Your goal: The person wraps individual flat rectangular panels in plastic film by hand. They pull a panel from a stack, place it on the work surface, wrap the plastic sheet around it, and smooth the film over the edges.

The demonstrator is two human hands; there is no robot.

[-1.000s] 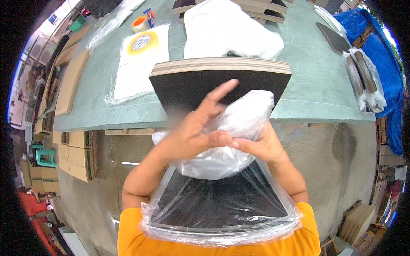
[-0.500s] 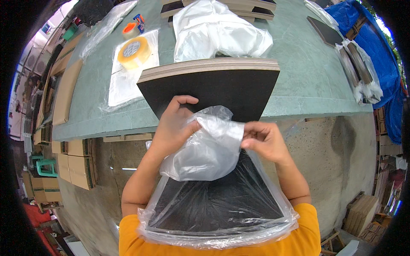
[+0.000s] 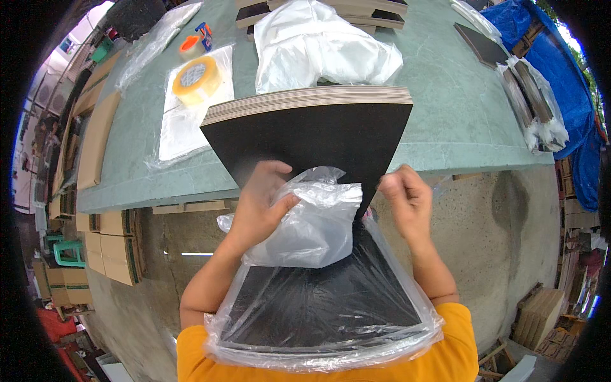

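Note:
A stack of black boards [image 3: 312, 130] with pale layered edges stands upright at the table's front edge. Clear plastic film [image 3: 305, 232] bunches in front of it, and my left hand [image 3: 264, 200] grips this at its upper left, thumb on top. Apart from the film, my right hand [image 3: 407, 197] is raised by the stack's lower right edge, its fingers curled together; nothing shows in them, though they are slightly blurred. Against my body rests a black board [image 3: 318, 309] wrapped in clear plastic.
On the green table [image 3: 452, 121] a yellow-cored tape roll [image 3: 196, 79] sits on a white plastic sheet pack [image 3: 184, 130]. Behind the stack lies a white plastic bundle [image 3: 324, 48]. Plastic-wrapped boards [image 3: 531, 99] lie near a blue tarp [image 3: 576, 95] at right; cardboard boxes [image 3: 118, 251] stand left.
My right hand has let go of the film's right edge and moved right and slightly up. My left hand keeps its hold, its fingers slightly lower.

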